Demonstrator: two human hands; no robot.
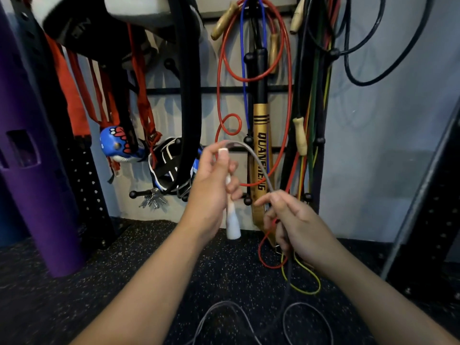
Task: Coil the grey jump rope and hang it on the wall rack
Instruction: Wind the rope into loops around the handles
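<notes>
Grey thin-cord jump rope (258, 168), coiling barely begun.
Left hand (211, 192) grip clenched on the pale plastic handle (232, 225); right hand (296, 220) pinches the cord just beside it. Below both grips, most rope lies loose on the black speckled floor (124, 282); black pegged wall rack (249, 90) hanging not yet done.

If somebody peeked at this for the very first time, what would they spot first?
Probably the two hands in the middle: the left hand grips a white handle, and the grey jump rope arcs from it over to the right hand, then trails down in loops on the dark speckled floor. Behind them, a bright red rope hangs on the wall rack beside a gold bat.
</notes>
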